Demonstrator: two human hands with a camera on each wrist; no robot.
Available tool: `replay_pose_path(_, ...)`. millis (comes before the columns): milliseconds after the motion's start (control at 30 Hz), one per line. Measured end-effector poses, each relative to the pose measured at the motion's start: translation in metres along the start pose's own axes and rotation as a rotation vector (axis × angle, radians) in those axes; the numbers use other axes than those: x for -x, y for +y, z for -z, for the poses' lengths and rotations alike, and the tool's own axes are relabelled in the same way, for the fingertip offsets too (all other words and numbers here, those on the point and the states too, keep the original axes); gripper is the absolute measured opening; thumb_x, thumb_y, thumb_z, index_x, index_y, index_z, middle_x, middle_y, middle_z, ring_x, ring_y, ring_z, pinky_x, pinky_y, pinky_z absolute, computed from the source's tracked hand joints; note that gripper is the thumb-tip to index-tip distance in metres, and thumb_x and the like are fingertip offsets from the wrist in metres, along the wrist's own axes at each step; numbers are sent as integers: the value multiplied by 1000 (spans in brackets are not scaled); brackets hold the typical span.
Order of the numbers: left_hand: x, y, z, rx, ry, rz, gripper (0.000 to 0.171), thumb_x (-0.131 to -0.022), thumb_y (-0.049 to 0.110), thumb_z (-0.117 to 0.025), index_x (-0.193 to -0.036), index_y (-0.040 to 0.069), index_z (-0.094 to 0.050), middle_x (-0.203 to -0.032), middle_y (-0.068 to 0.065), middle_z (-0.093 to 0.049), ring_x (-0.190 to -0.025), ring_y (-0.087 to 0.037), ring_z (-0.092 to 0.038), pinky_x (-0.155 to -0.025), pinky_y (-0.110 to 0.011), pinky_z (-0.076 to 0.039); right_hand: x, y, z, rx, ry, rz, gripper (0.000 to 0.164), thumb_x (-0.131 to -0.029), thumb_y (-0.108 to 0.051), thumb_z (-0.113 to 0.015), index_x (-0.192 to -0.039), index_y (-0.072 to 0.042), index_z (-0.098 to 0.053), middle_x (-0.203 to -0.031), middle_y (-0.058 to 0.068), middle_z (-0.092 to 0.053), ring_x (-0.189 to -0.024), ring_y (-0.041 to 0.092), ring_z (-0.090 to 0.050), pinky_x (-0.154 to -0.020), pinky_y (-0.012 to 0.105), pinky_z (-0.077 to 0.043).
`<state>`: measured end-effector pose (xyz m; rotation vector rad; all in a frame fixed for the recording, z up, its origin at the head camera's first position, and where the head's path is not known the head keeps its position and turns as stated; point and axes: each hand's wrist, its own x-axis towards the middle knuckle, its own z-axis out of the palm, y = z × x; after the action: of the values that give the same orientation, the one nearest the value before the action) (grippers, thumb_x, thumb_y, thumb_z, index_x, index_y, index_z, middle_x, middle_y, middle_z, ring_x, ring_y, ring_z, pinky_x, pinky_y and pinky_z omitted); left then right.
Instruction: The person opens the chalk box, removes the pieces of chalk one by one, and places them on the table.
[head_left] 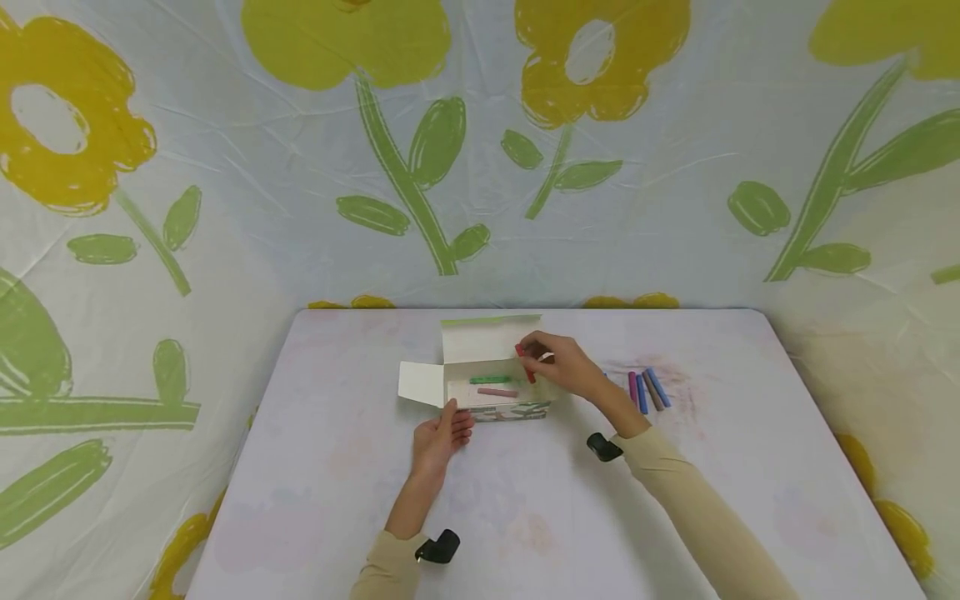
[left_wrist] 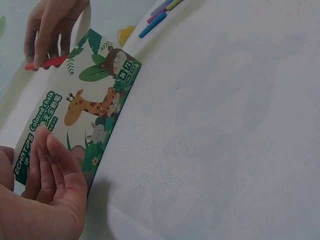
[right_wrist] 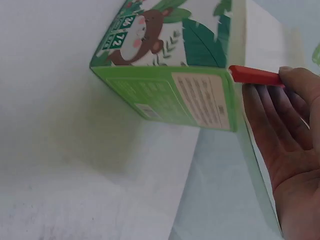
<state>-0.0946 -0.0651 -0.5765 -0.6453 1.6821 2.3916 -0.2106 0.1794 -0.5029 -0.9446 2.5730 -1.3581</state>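
A chalk box point(left_wrist: 82, 107) printed with animals stands with its lid up and its left flap folded out. Inside lie a green chalk stick point(head_left: 490, 380) and a pink chalk stick point(head_left: 497, 392). My left hand point(head_left: 437, 440) holds the box at its front left corner, fingers against the front face. Above the right part of the box, my right hand point(head_left: 562, 364) pinches a red chalk stick point(right_wrist: 256, 75) between thumb and fingers. That stick is tilted, its lower end near the box's right edge in the right wrist view.
Several chalk sticks, among them a blue one point(head_left: 657, 388) and a magenta one point(head_left: 633, 387), lie right of the box on the white table cover point(head_left: 315, 492). Reddish smudges surround them. A flower-printed cloth point(head_left: 285, 192) hangs behind the table.
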Motion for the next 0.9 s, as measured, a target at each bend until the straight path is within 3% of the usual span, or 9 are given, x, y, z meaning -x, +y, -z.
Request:
replay_pose_path(400,-6,-4,1,-3,7,-7,50,-103,36,-64,-106,-14,-70,-84,-8,-74,-69,-9,-67,-66,-22,-57,18,3,40,-22,120,-46,24,-97,-8,-72,-118,2,-67,-103,12,-73,-96,27,-70,-87,40,-59)
replay_pose_path(567,-6,-4,1,-7,6,-4,51,-102,38,-65,-106,-13,-70,-83,-7,-74,-70,-9,-67,-66,-22,-57,29,-6,58,-58,133,-104,25,-98,-6,-70,-120,6,-65,-105,18,-72,-100,32,-69,-86,26,-57)
replay_pose_path(667,-6,-4,1,-12,7,-7,53,-102,39,-65,-107,-13,-70,-84,-7,-74,-70,-9,-67,-66,-22,-57,35,2,66,-86,140,-120,25,-100,-10,-69,-121,3,-65,-106,16,-71,-100,25,-70,-83,17,-55)
replay_pose_path(900,-5,-3,1,-22,12,-5,48,-105,33,-61,-106,-14,-70,-84,-9,-74,-70,-10,-66,-66,-22,-57,51,2,82,-173,169,-144,27,-102,-8,-65,-124,7,-61,-111,23,-66,-95,14,-71,-84,26,-59)
